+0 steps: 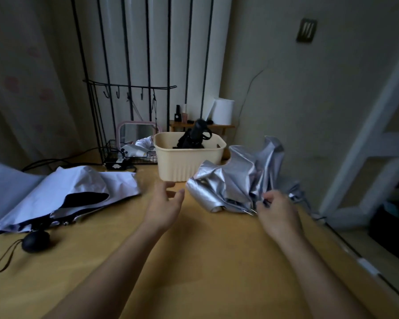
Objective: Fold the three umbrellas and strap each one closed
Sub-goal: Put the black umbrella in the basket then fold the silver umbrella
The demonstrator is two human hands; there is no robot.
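Silver crumpled-fabric umbrella (240, 178) lies half collapsed on the right side of the yellow-brown wooden surface (194, 261). Its far edge touches the right side of a cream ribbed plastic basket (189, 166).

In the head view both bare forearms reach forward from the near edge. The right grip (278, 212) is at the near right edge of this umbrella, back of the hand up. Its fingers are curled in and pinch the fabric where thin metal rib tips (251, 211) poke out. The left grip (165, 203) hangs over the middle of the surface, just near of the basket. It holds nothing, and its fingers are loosely spread and point toward the silver fabric.

On the left lies a pale lavender-white umbrella with a black lining (78, 187), its canopy loose and spread. Its black egg-shaped handle (35, 241) with a thin wrist loop (7, 256) rests nearer on the surface.

The basket holds a black folded umbrella (195, 137), which stands tilted with its handle end above the rim.

Behind the basket, small bottles (181, 113) stand on a low wooden shelf; their labels are too blurred to read. A white paper roll (222, 111) stands to their right, and a pink-framed mirror (136, 132) leans at the far left of the basket.
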